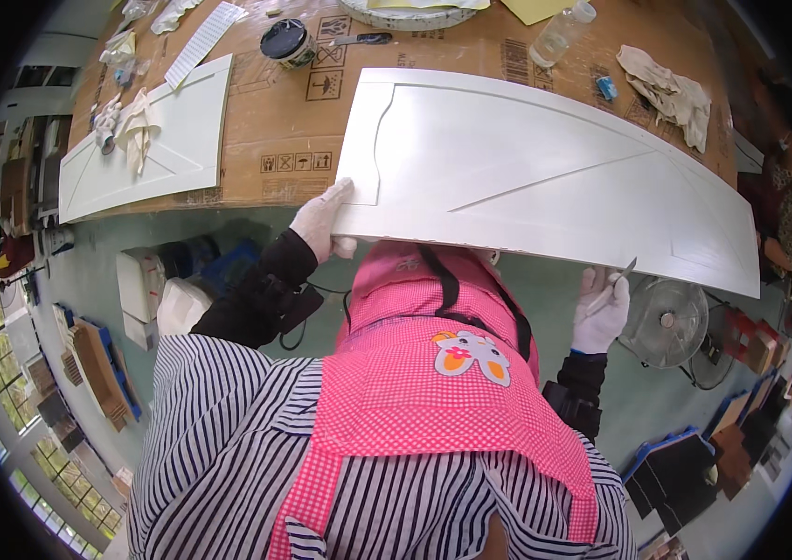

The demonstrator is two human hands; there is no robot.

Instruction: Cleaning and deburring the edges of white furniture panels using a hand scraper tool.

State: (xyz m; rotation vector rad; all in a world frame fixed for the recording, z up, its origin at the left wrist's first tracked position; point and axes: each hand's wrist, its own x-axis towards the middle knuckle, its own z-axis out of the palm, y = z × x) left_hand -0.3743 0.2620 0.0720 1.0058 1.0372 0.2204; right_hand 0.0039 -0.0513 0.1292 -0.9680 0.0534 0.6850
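A long white panel (527, 159) with grooved lines lies across the near edge of the table, its front side overhanging toward my body. My left hand (322, 220), in a white glove, grips the panel's near left corner, thumb on top and fingers underneath. Just below the panel's front edge, toward the right, my gloved right hand (600, 311) is closed around a slim tool with a short, pointed flat blade (630, 268). The blade tip reaches up by the panel's edge; whether it touches I cannot tell.
Cardboard covers the table (265, 112). A second white panel (172, 159) with crumpled gloves (139, 126) lies left. Farther back are a dark-lidded tub (287, 43), a putty knife (363, 39) and a clear bottle (559, 35). A cloth (666, 91) lies right; a fan (665, 322) stands below.
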